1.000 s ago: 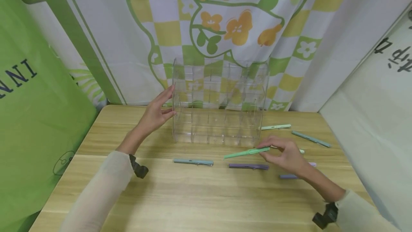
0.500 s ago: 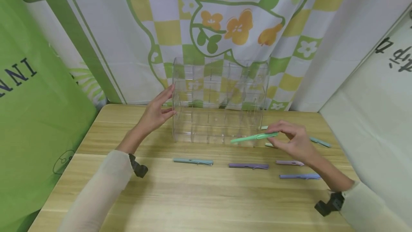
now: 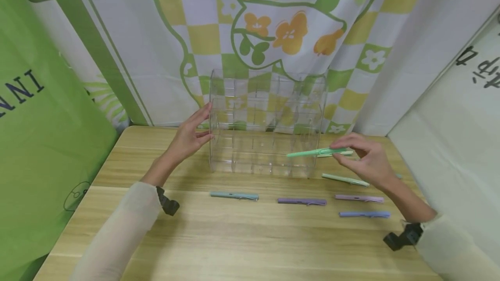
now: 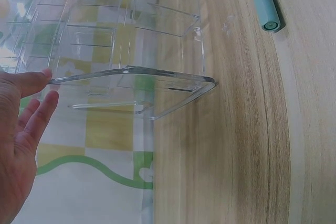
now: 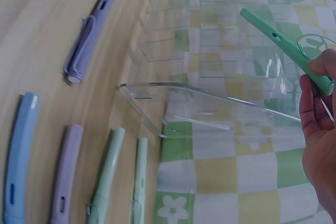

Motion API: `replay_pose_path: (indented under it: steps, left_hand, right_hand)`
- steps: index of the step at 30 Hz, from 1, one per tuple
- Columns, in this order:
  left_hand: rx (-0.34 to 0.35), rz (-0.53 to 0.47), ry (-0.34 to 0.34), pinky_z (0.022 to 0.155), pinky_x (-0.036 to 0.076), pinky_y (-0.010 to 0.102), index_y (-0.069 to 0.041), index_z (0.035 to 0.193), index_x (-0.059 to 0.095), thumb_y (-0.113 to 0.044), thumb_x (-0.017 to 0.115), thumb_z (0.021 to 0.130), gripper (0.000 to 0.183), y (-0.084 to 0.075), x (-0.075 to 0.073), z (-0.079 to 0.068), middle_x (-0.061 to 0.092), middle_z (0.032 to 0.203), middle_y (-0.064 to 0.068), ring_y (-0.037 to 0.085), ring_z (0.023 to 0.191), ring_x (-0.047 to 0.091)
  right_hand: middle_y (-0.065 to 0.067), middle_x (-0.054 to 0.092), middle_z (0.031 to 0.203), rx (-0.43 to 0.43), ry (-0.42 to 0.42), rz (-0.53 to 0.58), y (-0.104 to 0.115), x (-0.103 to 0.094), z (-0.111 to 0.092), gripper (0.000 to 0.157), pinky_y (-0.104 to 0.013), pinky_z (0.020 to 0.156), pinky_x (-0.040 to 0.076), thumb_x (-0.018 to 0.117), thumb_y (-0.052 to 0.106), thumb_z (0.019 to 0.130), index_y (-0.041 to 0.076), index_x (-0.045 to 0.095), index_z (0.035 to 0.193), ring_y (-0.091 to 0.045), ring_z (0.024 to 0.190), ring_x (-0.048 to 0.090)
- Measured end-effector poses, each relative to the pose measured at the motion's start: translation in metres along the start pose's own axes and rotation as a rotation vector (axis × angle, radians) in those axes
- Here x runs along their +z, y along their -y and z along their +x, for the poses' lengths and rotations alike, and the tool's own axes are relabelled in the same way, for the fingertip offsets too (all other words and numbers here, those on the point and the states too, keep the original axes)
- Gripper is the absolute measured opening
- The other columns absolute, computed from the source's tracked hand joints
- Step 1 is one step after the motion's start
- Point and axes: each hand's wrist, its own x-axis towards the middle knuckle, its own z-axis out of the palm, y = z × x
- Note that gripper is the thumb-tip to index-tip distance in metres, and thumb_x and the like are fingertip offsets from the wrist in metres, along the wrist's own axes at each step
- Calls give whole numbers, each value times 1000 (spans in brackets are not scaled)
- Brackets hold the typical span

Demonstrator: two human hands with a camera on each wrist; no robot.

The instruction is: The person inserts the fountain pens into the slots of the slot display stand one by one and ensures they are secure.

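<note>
A clear acrylic organizer [image 3: 265, 142] with several compartments stands upright at the back of the table. My left hand [image 3: 189, 138] touches its left side panel with extended fingers; in the left wrist view the fingertips [image 4: 39, 80] meet the panel's edge. My right hand [image 3: 367, 159] pinches a bright green capped pen [image 3: 308, 153] near its clip end between thumb and fingers. The pen is raised by the organizer's lower right corner, its other end pointing left. In the right wrist view this pen [image 5: 278, 40] appears across the clear panels.
On the table lie a teal pen [image 3: 234, 195], a dark purple pen [image 3: 301, 201], a lilac pen [image 3: 359, 198], a blue pen [image 3: 364, 214] and pale green pens [image 3: 343, 180]. Another teal pen is mostly hidden behind the right wrist. A patterned curtain [image 3: 211, 38] hangs behind.
My right hand has carried the green pen up, back and to the right, from above the table's middle to the organizer's right side. The left hand has stayed on the organizer.
</note>
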Motion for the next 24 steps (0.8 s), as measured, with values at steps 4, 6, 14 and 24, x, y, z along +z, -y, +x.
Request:
replay_pose_path:
  steps: [4, 6, 14, 24]
  left_hand:
    - [-1, 2, 5, 98, 64, 45, -1, 165, 32, 17, 75, 89, 89, 0, 1, 0, 26, 174, 14, 46, 146, 46]
    - [-2, 3, 7, 98, 64, 45, -2, 165, 32, 17, 75, 89, 89, 1, 1, 1, 26, 174, 13, 45, 146, 46]
    - [-9, -9, 11, 99, 64, 45, -2, 165, 32, 16, 75, 90, 89, 3, 1, 1, 26, 174, 11, 46, 147, 46]
    - [-3, -16, 11, 99, 64, 45, -3, 165, 31, 17, 75, 90, 90, 4, 0, 0, 25, 175, 11, 45, 148, 45]
  right_hand:
    - [-21, 75, 105, 10, -12, -30, 4, -6, 6, 35, -23, 102, 61, 63, -40, 72, -21, 71, 100, -19, 107, 71]
    - [-20, 75, 106, 9, -20, -39, 6, -10, 9, 33, -24, 103, 60, 63, -39, 72, -22, 70, 100, -19, 108, 71]
    - [-21, 76, 107, -36, -73, -27, 9, -22, 24, 27, -26, 102, 61, 62, -38, 73, -28, 67, 98, -22, 107, 72]
    - [-18, 77, 106, -102, -156, -39, 10, -36, 39, 23, -24, 99, 62, 63, -37, 73, -32, 64, 95, -21, 104, 73]
